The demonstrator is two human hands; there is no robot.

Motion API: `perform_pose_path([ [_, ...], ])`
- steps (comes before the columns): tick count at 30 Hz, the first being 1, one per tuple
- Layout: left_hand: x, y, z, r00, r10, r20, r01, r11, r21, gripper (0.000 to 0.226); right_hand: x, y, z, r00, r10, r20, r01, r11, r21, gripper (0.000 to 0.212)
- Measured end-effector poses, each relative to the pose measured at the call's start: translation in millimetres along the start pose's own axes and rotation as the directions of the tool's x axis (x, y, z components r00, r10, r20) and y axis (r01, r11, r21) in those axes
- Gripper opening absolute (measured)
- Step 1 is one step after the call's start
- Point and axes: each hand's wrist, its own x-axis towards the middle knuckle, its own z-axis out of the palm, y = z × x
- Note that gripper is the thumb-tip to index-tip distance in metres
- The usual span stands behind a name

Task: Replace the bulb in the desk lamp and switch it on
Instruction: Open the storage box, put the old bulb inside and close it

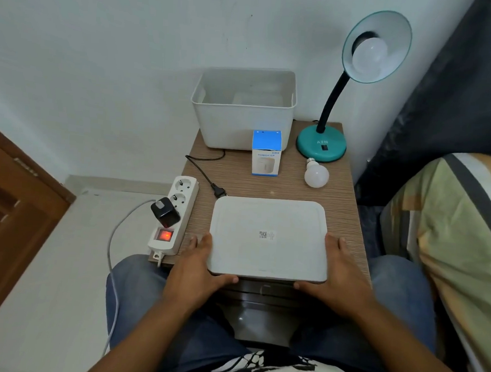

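Left hand [204, 265] gripped the white lid [268, 238] by its near-left corner, thumb under the edge; right hand [338, 275] did the same opposite. From my feed, power strip [175, 213] hung off the wooden table [343, 221], tub [244, 107] behind, spare bulb [316, 174] lying beside the teal lamp [321, 146], bed [453, 229] right.

The lamp [321, 146] was teal with a black neck; the loose bulb [316, 175] white; the box [266, 154] blue-and-white; the surface [345, 198] brown, finely striped.
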Motion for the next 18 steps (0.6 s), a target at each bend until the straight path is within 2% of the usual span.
perform_pose_path([
  [10,4.2,-4.2,6.8,0.999,0.032,-0.043,-0.031,0.999,0.03,0.114,-0.8,-3.8,4.9,0.999,0.052,-0.002,-0.052,0.998,-0.046,0.121],
  [18,4.9,-8.6,7.4,0.998,0.055,-0.026,-0.054,0.998,0.029,0.116,-2.0,-7.1,-1.4,0.999,0.033,0.006,-0.033,0.999,0.015,0.115],
])
